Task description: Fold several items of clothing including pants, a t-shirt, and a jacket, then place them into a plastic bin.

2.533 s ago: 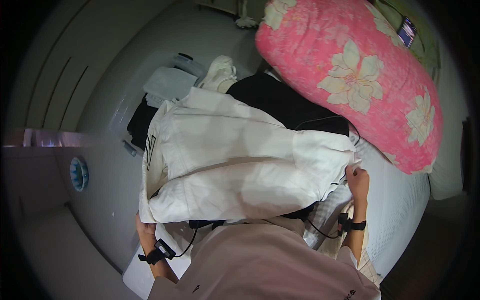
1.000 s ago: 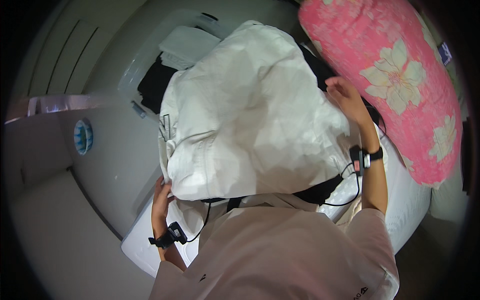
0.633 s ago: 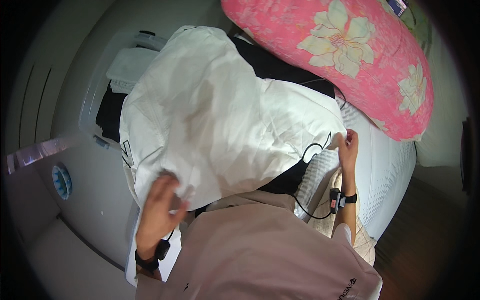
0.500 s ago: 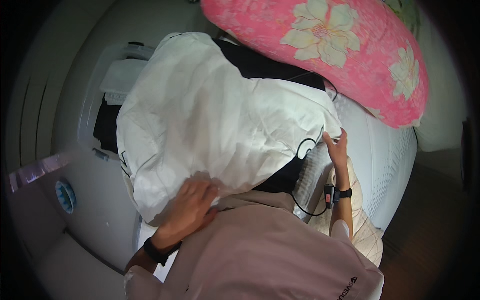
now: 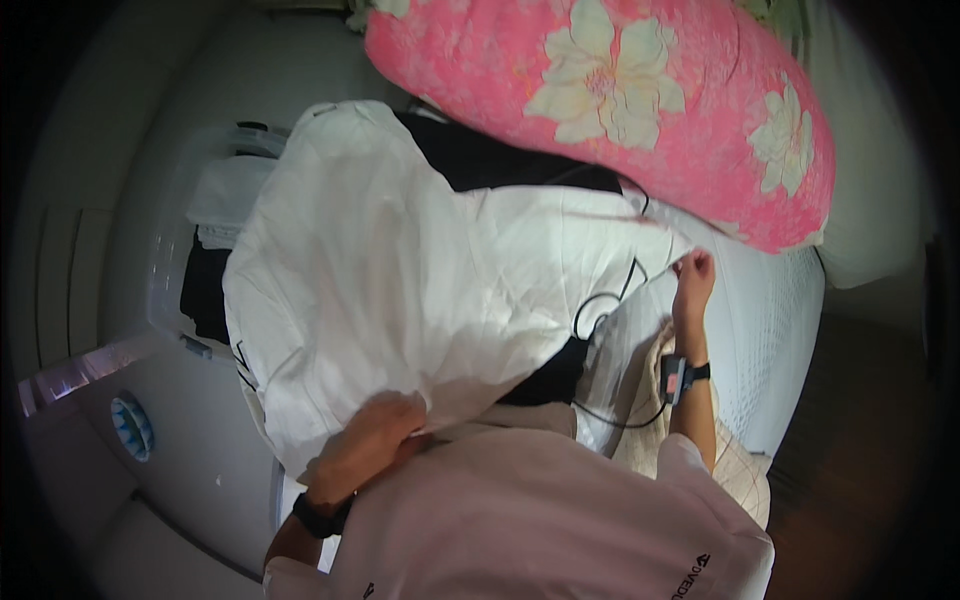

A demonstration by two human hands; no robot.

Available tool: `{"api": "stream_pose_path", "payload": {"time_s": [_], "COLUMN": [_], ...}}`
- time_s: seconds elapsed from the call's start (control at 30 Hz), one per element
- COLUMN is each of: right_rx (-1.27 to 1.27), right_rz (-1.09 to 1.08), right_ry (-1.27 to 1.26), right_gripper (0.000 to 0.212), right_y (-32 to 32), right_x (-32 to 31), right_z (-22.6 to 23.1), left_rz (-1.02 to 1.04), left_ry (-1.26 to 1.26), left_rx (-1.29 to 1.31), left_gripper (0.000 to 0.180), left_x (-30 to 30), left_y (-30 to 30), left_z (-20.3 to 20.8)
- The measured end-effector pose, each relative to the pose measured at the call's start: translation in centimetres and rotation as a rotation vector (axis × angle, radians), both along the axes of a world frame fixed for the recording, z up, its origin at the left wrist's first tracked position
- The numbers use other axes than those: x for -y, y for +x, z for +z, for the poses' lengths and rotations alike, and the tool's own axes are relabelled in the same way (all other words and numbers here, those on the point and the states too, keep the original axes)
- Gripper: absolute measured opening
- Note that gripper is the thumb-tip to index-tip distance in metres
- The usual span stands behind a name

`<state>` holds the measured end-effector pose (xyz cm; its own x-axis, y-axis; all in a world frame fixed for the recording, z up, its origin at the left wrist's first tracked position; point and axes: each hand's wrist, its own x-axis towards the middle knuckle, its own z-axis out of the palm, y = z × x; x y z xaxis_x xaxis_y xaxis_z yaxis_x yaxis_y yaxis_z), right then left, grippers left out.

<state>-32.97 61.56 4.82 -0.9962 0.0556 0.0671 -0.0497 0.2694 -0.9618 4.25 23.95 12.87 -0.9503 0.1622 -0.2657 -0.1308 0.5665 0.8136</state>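
A large white garment (image 5: 400,270) of thin cloth with a black cord lies spread in front of me, over something black (image 5: 545,375). At its right tip my right hand (image 5: 694,272) pinches the cloth and pulls that part out taut. My left hand (image 5: 380,432) is closed at the garment's near left edge, close to my body; its fingertips are partly hidden in the folds. Both wrists wear black bands, and a small device (image 5: 676,380) with a dark cable is strapped on the right one.
A pink floral pillow (image 5: 690,170) lies along the far side. To the left stands a clear plastic bin (image 5: 165,280) holding folded white and black cloth. A pale perforated surface (image 5: 765,330) and a beige quilted cloth (image 5: 735,470) lie at the right. A blue round object (image 5: 131,425) is at the far left.
My right hand has closed on the garment's right tip and drawn it slightly outward, stretching that side. My left hand stays at the near edge. The whole view has shifted a little.
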Motion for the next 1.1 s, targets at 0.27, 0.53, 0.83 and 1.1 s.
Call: {"api": "stream_pose_path", "payload": {"time_s": [0.27, 0.53, 0.83, 1.1], "right_rx": [0.842, 0.808, 0.596, 0.481], "right_rz": [0.084, 0.358, 0.406, 0.119], "right_ry": [-0.766, -0.85, -1.155, -1.086], "right_gripper": [0.073, 0.047, 0.046, 0.039], "right_y": [6.4, 2.8, 3.2, 0.8], "right_x": [5.4, 5.2, 5.7, 5.5], "right_z": [-0.1, -1.4, -0.6, 5.0], "left_rz": [-0.079, -0.373, -0.237, -0.258], "left_ry": [-0.062, 0.495, 0.276, 0.172], "left_rx": [-0.13, 0.007, 0.206, -0.191], "left_gripper": [0.009, 0.024, 0.035, 0.066], "left_x": [0.6, 0.3, -1.8, -3.8], "left_y": [-0.2, 0.1, -1.4, -3.9], "left_z": [2.9, 0.8, 0.3, -1.8]}}
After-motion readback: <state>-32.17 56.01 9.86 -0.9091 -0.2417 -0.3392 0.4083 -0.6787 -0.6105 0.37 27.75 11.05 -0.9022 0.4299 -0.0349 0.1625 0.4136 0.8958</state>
